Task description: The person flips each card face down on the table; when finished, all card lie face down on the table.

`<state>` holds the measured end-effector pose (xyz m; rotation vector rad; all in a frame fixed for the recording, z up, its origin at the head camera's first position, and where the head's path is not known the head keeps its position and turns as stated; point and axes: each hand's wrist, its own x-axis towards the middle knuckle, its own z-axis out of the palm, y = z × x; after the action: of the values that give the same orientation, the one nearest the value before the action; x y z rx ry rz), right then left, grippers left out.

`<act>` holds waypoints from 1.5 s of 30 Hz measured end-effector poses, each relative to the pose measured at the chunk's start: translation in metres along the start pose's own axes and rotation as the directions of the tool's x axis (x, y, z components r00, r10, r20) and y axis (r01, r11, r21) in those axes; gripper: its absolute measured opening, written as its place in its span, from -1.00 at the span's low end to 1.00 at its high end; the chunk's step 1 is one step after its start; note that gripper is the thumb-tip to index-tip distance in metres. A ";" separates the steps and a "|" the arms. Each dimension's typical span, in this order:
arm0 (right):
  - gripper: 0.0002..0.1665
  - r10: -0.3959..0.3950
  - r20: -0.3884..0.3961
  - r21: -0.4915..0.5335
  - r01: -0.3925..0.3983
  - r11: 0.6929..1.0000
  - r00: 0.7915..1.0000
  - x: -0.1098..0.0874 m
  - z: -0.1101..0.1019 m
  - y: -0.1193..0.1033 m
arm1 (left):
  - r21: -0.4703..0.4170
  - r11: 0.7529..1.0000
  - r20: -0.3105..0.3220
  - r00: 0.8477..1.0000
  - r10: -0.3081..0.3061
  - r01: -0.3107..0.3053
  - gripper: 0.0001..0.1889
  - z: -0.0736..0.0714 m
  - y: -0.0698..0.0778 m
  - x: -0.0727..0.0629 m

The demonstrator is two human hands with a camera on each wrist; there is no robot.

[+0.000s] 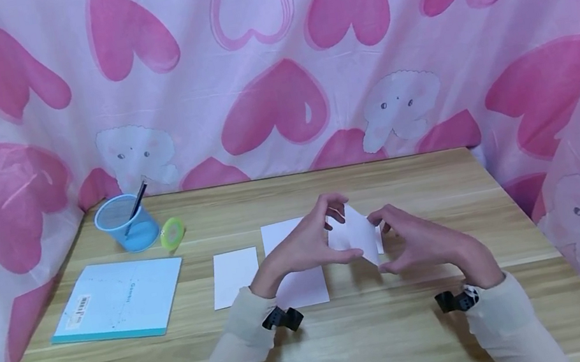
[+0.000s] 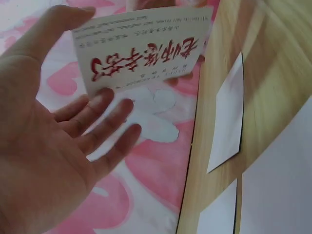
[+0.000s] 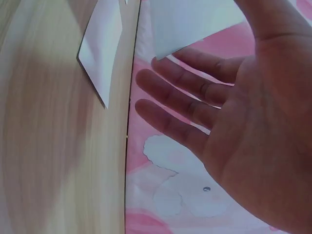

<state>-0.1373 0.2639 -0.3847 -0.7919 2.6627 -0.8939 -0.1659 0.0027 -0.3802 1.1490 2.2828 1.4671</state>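
A small white card (image 1: 362,236) with printed text stands tilted above the table between both hands. In the left wrist view, large red brush-style characters cover the face of this card (image 2: 141,48), upside down there. My left hand (image 1: 312,238) pinches one end between thumb and fingertips, its other fingers (image 2: 109,126) spread below. At the opposite end, my right hand (image 1: 419,239) holds the card by its edge. The right wrist view shows the blank back of the card (image 3: 195,22) against my right fingertips (image 3: 163,66).
Beyond the hands lies another white card (image 1: 338,236). Left of it are a larger white sheet (image 1: 303,288) and a small white card (image 1: 235,278). A light-blue notebook (image 1: 118,298), a blue mesh pen cup (image 1: 139,233) and a green tape roll (image 1: 172,233) occupy the left side.
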 end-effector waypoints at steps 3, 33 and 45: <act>0.03 0.022 -0.003 -0.055 -0.022 0.998 1.000 -0.002 -0.002 0.001 | 0.041 0.998 0.026 0.999 -0.041 0.039 0.00 -0.001 -0.003 -0.002; 0.01 0.249 0.178 -0.257 -0.199 0.946 0.952 -0.001 0.006 -0.006 | 0.679 0.734 0.211 0.951 -0.225 0.023 -0.01 0.024 -0.020 -0.002; -0.54 0.113 0.035 -0.288 -0.099 0.953 0.993 0.010 0.011 0.013 | 0.721 0.693 0.237 0.931 -0.276 0.022 0.03 0.029 -0.014 -0.004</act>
<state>-0.1472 0.2612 -0.4021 -0.7094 2.7946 -0.4615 -0.1554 0.0167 -0.4072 1.1975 2.6580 0.2376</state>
